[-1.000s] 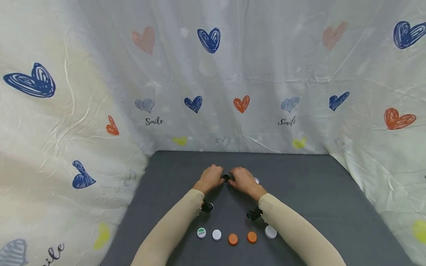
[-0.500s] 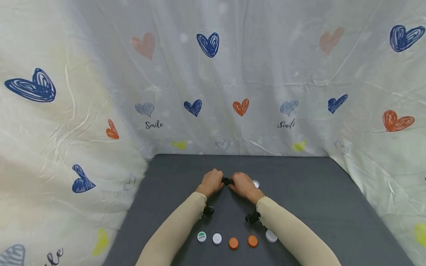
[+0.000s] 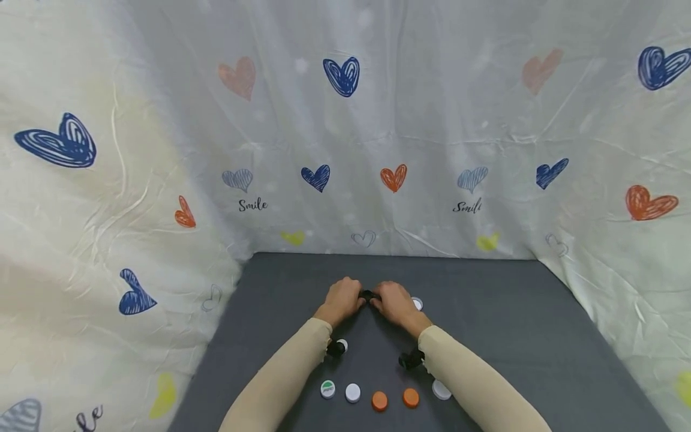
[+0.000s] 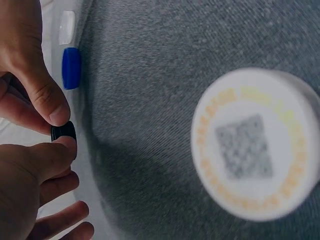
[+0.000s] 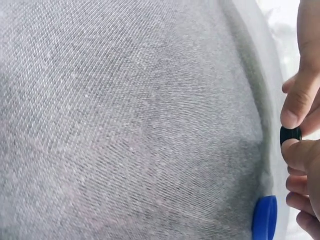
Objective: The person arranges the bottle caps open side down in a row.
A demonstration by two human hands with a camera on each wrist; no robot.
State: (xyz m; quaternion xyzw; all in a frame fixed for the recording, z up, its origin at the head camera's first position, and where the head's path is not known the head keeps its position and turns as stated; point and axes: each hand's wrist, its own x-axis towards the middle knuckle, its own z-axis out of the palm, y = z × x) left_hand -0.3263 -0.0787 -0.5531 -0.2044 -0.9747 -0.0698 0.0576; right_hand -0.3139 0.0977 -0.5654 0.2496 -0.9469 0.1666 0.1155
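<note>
A small black bottle cap (image 3: 368, 295) is pinched between both hands near the far part of the table. In the left wrist view, my left hand (image 4: 35, 165) grips the cap's lower end with thumb and finger, its other fingers spread loosely. My right hand (image 5: 307, 172) pinches the same cap from the other side, as the right wrist view shows. A blue cap (image 5: 264, 218) lies just beyond the right hand, hidden behind it in the head view. Past the blue one is a whitish cap (image 3: 417, 303). A white cap (image 4: 245, 145) printed with a square code sits by the left wrist.
On the near part of the grey table (image 3: 486, 324) stands a loose row of caps: a green-and-white one (image 3: 327, 389), a white one (image 3: 353, 393), two orange ones (image 3: 379, 401) and a larger white one (image 3: 441, 390). A heart-printed curtain (image 3: 367, 138) hangs behind.
The black cap has tipped from showing its round face to a flatter, edge-on look between the fingers. The head view has tilted slightly up. The caps on the table lie as before.
</note>
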